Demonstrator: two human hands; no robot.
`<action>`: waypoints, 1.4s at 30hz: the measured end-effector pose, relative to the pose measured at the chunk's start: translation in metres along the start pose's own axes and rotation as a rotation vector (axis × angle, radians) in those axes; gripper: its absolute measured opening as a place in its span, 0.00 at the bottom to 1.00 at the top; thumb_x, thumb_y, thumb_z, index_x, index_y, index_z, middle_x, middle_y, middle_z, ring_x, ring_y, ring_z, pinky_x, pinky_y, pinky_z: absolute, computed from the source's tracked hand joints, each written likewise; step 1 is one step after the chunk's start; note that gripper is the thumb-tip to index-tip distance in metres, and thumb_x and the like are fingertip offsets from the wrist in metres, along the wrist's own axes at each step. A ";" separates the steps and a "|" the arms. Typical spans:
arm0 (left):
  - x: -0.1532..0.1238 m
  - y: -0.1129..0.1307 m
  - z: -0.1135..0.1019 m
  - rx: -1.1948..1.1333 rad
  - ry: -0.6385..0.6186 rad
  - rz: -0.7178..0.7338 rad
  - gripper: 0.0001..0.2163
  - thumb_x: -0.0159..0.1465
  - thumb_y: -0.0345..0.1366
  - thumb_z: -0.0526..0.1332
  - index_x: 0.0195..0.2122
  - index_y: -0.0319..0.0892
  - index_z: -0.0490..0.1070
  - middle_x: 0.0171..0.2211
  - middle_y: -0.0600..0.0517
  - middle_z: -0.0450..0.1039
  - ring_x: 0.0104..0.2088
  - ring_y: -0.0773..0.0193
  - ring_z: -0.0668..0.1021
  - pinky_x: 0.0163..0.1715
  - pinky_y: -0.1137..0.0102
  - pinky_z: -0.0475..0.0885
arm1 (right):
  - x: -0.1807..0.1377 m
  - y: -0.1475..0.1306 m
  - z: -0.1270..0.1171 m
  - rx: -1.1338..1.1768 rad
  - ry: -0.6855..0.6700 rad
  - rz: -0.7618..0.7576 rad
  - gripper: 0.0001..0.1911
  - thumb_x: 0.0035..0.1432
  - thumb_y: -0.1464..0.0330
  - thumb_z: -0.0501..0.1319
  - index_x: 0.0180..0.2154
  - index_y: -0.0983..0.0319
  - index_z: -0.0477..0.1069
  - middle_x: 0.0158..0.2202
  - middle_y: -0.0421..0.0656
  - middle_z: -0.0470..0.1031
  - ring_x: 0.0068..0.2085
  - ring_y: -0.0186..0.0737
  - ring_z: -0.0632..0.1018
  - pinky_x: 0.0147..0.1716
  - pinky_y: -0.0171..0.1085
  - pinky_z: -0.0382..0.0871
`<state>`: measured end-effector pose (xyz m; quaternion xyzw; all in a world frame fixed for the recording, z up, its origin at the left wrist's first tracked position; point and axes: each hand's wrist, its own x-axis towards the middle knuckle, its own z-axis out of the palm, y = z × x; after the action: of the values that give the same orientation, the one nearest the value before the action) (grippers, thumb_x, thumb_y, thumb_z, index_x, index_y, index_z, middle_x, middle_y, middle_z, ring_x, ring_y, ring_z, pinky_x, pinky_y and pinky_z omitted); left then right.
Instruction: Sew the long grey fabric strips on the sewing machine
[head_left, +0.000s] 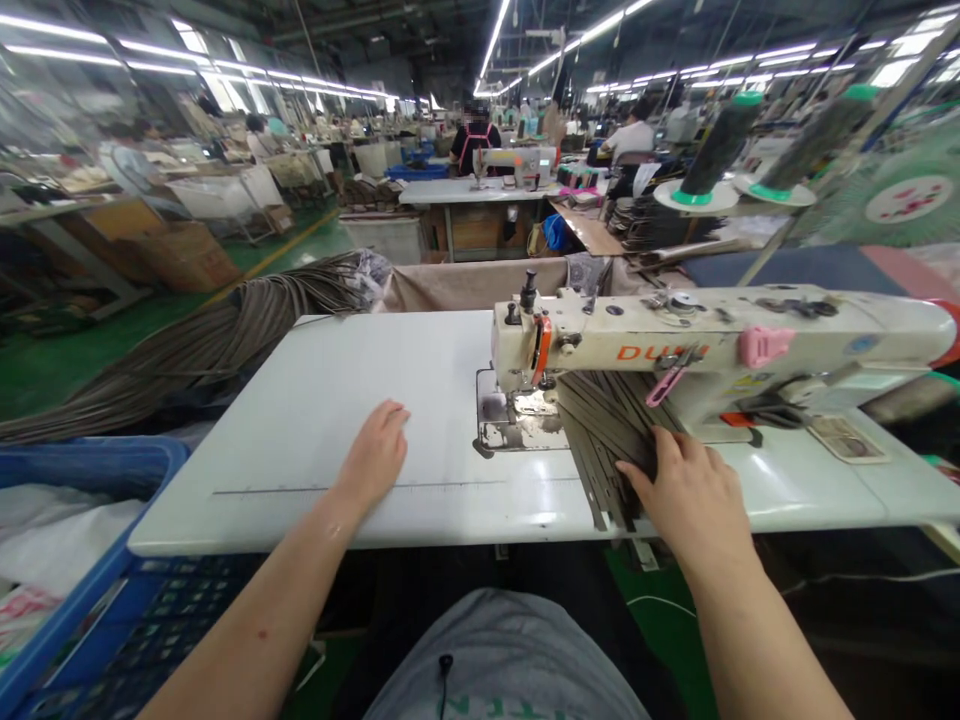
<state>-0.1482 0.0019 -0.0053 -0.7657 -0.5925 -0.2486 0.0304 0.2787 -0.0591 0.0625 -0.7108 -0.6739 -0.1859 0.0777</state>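
My left hand (377, 452) is over the left part of the white sewing table (442, 350), its fingers curled together. Whether anything tiny is between the fingertips I cannot make out. Beneath the arm of the sewing machine (600, 335) lies a fanned bunch of flat grey-brown strips (600, 440). On the right side of that bunch, my right hand (697, 495) has thumb and fingers closed on some of the strips. Left of the strips is the metal needle plate (525, 420), below the machine's head.
A blue crate (161, 460) with white bags stands at the left. Behind it hangs a thick bundle of long strips (187, 340). Pink clips (761, 347) and dark scissors (780, 412) are at the machine. Thread cones (716, 150) rise at the right. Other people work farther back.
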 end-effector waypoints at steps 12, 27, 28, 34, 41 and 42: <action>0.064 0.100 0.042 -0.337 -0.182 0.358 0.16 0.66 0.27 0.58 0.53 0.43 0.76 0.55 0.45 0.77 0.64 0.51 0.72 0.69 0.52 0.65 | 0.004 -0.010 -0.013 -0.099 -0.066 -0.112 0.08 0.67 0.68 0.61 0.42 0.67 0.73 0.38 0.55 0.77 0.40 0.58 0.78 0.39 0.46 0.69; 0.062 0.097 0.059 -0.337 -0.142 0.378 0.19 0.68 0.24 0.55 0.57 0.41 0.75 0.59 0.46 0.77 0.66 0.53 0.72 0.67 0.52 0.67 | 0.013 -0.013 -0.013 -0.244 -0.081 -0.214 0.07 0.68 0.72 0.56 0.37 0.68 0.70 0.32 0.56 0.77 0.33 0.55 0.81 0.27 0.40 0.59; 0.062 0.098 0.059 -0.335 -0.148 0.383 0.19 0.68 0.24 0.54 0.57 0.41 0.76 0.59 0.46 0.77 0.66 0.54 0.72 0.67 0.52 0.66 | 0.014 -0.013 -0.015 -0.246 -0.090 -0.201 0.08 0.69 0.72 0.55 0.37 0.68 0.70 0.31 0.56 0.77 0.32 0.55 0.82 0.27 0.40 0.59; 0.061 0.099 0.055 -0.330 -0.157 0.401 0.18 0.67 0.23 0.56 0.54 0.42 0.78 0.56 0.47 0.80 0.62 0.55 0.76 0.67 0.52 0.67 | 0.012 -0.008 -0.029 0.253 -0.411 0.173 0.05 0.67 0.69 0.57 0.36 0.61 0.67 0.27 0.50 0.80 0.27 0.48 0.81 0.26 0.39 0.64; 0.058 0.096 0.057 -0.369 -0.113 0.442 0.19 0.66 0.22 0.56 0.51 0.45 0.80 0.54 0.48 0.81 0.60 0.57 0.78 0.67 0.51 0.68 | -0.033 -0.023 -0.035 1.462 -0.572 0.558 0.18 0.58 0.54 0.69 0.34 0.63 0.75 0.21 0.38 0.73 0.21 0.34 0.71 0.23 0.33 0.64; 0.057 0.096 0.057 -0.376 -0.104 0.444 0.19 0.66 0.22 0.56 0.51 0.45 0.80 0.54 0.48 0.81 0.59 0.56 0.78 0.67 0.51 0.68 | -0.041 -0.028 -0.037 1.554 -0.549 0.615 0.19 0.56 0.53 0.71 0.33 0.64 0.76 0.21 0.38 0.73 0.21 0.32 0.70 0.22 0.32 0.63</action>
<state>-0.0297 0.0443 -0.0076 -0.8805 -0.3548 -0.3016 -0.0890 0.2447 -0.1080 0.0772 -0.6267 -0.3832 0.5320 0.4212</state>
